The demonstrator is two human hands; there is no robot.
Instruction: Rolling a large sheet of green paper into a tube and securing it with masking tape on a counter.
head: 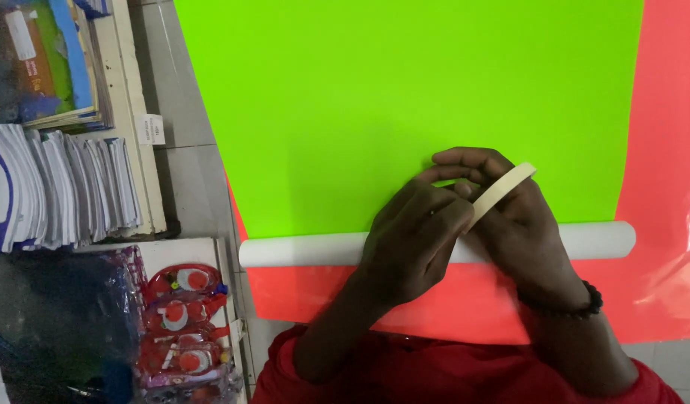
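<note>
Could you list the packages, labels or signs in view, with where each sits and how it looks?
Shelf label: small white rectangle, on the cream shelf edge at left.
Toy packs: clear plastic packs with red and white round items, stacked lower left.
Booklets: white and blue bundle, left shelf.
Books: colourful covers, top left.

Red short-sleeved shirt (434, 370), both forearms bare. Black beaded bracelet (593, 301) on right wrist; left hand (412, 243) & right hand (520, 224) bare, no rings visible.
</note>
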